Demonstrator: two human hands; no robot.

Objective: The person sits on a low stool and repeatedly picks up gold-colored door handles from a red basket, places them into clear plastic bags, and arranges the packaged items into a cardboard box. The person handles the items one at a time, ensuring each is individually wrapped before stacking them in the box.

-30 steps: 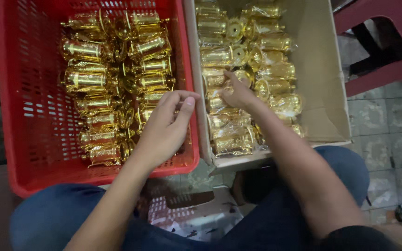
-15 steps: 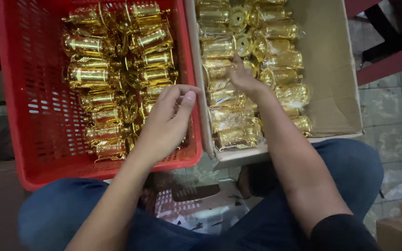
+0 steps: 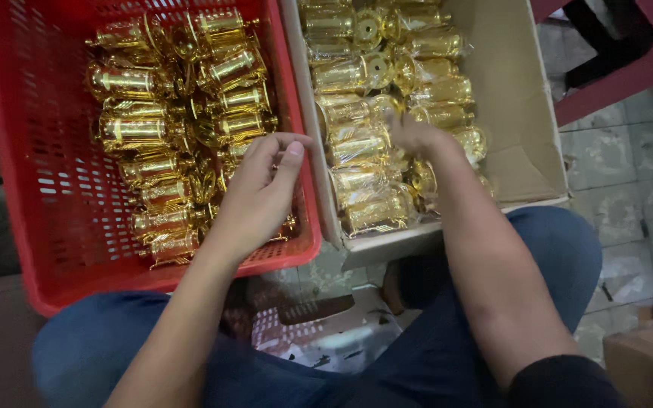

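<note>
A red plastic crate [image 3: 32,189] on my left knee holds several shiny gold lantern-shaped pieces [image 3: 175,113]. My left hand [image 3: 262,193] hovers over the crate's right side, fingers loosely curled, nothing clearly in it. A cardboard box [image 3: 519,121] to the right holds several gold pieces in clear wrap [image 3: 364,151]. My right hand [image 3: 417,136] reaches into the box and rests on those wrapped pieces; its fingers are blurred and partly hidden, so any grip is unclear.
My legs in blue jeans [image 3: 115,347] lie below the crate and box. A red and white plastic stool [image 3: 319,332] shows between my knees. A dark red stool [image 3: 629,53] stands at the upper right on a grey tiled floor [image 3: 636,219].
My right hand has pushed a little deeper among the wrapped pieces in the box. My left hand stays over the crate's right edge, thumb now spread out.
</note>
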